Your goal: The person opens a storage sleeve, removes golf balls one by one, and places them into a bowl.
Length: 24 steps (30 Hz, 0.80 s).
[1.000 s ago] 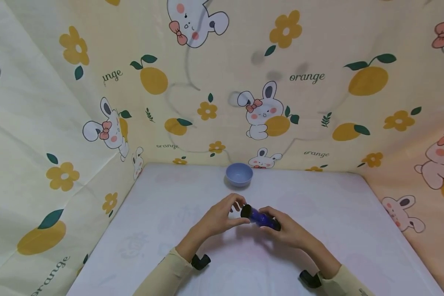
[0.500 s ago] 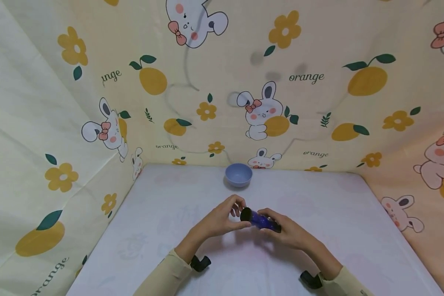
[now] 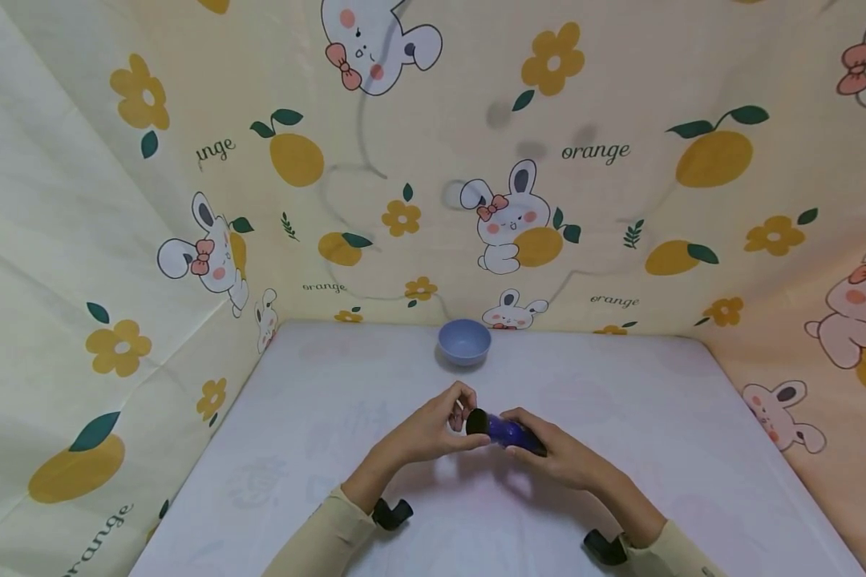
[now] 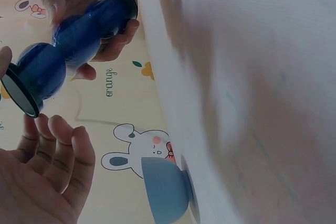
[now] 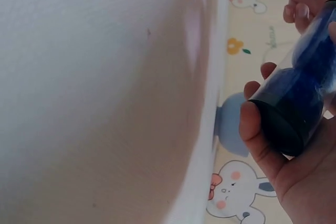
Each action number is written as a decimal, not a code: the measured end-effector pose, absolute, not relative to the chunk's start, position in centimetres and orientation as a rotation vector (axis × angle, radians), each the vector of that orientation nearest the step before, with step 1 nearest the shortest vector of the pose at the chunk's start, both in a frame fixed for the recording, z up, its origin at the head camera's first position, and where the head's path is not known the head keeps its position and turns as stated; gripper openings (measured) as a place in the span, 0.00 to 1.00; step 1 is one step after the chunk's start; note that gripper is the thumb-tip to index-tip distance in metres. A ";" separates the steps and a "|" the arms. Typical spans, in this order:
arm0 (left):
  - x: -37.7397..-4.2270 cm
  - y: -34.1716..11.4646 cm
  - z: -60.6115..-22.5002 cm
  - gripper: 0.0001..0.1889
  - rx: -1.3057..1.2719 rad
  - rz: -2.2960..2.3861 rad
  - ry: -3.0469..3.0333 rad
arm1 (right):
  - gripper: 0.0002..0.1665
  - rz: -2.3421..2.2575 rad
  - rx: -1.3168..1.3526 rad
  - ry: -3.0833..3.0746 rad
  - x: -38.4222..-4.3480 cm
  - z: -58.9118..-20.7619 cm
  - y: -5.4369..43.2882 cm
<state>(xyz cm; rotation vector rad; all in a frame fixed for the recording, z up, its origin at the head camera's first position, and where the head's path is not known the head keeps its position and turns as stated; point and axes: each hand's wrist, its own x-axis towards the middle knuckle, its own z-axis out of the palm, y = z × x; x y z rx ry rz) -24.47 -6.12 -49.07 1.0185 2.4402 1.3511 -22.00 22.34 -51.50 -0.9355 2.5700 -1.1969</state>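
A blue hourglass (image 3: 507, 432) with rounded bulbs and black end caps is held tilted above the table, between both hands. My right hand (image 3: 572, 458) grips its right end; in the right wrist view the fingers curl around the dark cap (image 5: 280, 128). At the other end, my left hand (image 3: 427, 426) has its thumb on one side of the cap and bent fingertips right at the opposite rim. The left wrist view shows that black cap (image 4: 20, 97) facing the left palm, with the blue bulbs (image 4: 76, 40) running up toward the right hand.
A small light-blue bowl (image 3: 465, 357) stands at the back of the white table (image 3: 346, 361), beyond the hands. Behind it hangs a cloth (image 3: 447, 120) printed with rabbits and oranges, which also encloses both sides. Black wrist devices (image 3: 393, 514) show below the hands.
The hourglass has shifted slightly toward the left and down in the head view, its left cap turning a little. Left fingers are bent a bit more. The bowl stays in place.
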 end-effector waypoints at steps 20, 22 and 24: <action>-24.5 -6.0 -48.9 0.23 1.239 1.317 2.490 | 0.28 -1.173 -0.992 2.610 -22.3 -51.8 21.9; -24.5 -6.0 -49.0 0.23 1.236 1.334 2.506 | 0.27 -1.173 -0.994 2.624 -22.4 -51.8 22.0; -24.6 -6.1 -49.0 0.24 1.242 1.349 2.526 | 0.27 -1.178 -0.976 2.638 -22.4 -51.8 22.1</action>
